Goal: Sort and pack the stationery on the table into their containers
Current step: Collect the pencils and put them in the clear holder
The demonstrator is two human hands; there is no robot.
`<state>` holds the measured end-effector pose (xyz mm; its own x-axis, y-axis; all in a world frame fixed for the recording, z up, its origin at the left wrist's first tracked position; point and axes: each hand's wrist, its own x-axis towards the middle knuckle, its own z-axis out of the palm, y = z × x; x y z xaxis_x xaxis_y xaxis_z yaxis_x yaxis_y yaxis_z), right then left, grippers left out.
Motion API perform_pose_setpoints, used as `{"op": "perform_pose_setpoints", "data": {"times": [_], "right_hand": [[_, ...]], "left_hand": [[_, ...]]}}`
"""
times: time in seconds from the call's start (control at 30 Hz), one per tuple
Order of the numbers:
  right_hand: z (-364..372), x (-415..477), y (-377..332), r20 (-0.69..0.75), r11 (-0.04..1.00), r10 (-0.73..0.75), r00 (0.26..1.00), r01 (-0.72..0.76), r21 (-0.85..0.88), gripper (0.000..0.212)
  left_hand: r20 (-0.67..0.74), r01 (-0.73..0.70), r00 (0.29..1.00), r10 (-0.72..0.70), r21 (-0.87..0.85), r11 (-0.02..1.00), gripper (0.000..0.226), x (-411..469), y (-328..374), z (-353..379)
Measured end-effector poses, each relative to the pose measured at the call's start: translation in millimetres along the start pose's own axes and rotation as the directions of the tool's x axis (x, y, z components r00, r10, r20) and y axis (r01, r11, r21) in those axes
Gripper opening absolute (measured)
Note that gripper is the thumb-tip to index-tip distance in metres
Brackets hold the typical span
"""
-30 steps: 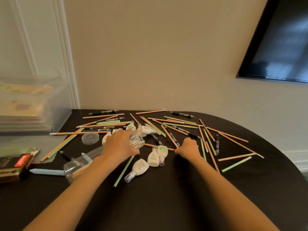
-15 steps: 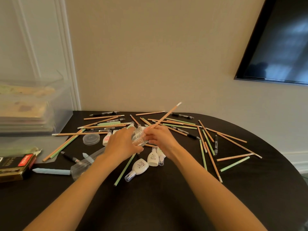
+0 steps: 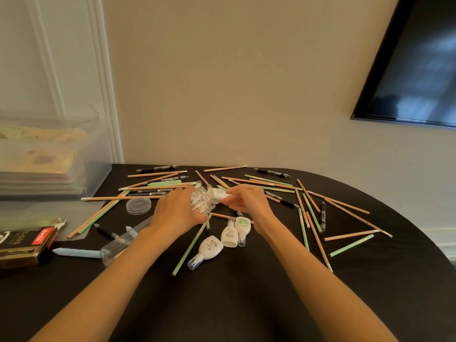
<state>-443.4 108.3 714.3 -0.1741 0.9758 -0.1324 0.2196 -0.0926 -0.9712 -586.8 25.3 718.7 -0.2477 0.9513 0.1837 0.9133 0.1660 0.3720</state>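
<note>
your left hand [image 3: 180,213] grips the clear jar [image 3: 201,202], fingers curled over its ribbed side. the jar is tipped over, with its mouth facing your right fingers. your right hand [image 3: 249,203] pinches a white correction bottle [image 3: 218,193] between thumb and fingertips, right at the jar's mouth; i cannot tell whether it touches the rim. three more white bottles [image 3: 230,235] lie just nearer to you than your right wrist, on the black table [image 3: 246,304]. the jar's lid [image 3: 138,206] sits flat just left of your left knuckles. pencils [image 3: 318,240] and pens [image 3: 271,172] lie scattered beyond and to the right of your right fingers.
</note>
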Motion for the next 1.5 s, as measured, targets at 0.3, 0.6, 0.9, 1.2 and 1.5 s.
{"op": "perform_pose_setpoints", "data": {"times": [0.3, 0.6, 0.9, 1.2, 1.5], "right_hand": [[-36, 19, 45, 0.051, 0.709, -0.024, 0.998, 0.053, -0.703, 0.024], [-38, 22, 50, 0.113, 0.655, -0.02, 0.993, 0.098, -0.75, 0.029], [-60, 16, 46, 0.026, 0.439, 0.033, 0.999, 0.009, -0.898, 0.036], [-52, 10, 48, 0.129, 0.392, 0.014, 0.992, 0.113, -0.913, 0.024], [-69, -8, 26, 0.068, 0.728, 0.087, 0.994, -0.017, -0.685, 0.005]], "left_hand": [[0.023, 0.02, 1.0, -0.021, 0.049, 0.999, 0.08, 3, -4, 3], [0.04, 0.013, 0.999, -0.017, 0.09, 0.996, 0.08, 4, 5, 8], [0.033, 0.008, 0.999, -0.011, 0.094, 0.996, 0.07, 0, 10, 9], [0.039, -0.018, 0.999, 0.014, 0.109, 0.994, 0.071, -2, 22, 13], [0.063, -0.006, 0.998, 0.002, 0.066, 0.998, 0.067, -10, 13, 6]]}}
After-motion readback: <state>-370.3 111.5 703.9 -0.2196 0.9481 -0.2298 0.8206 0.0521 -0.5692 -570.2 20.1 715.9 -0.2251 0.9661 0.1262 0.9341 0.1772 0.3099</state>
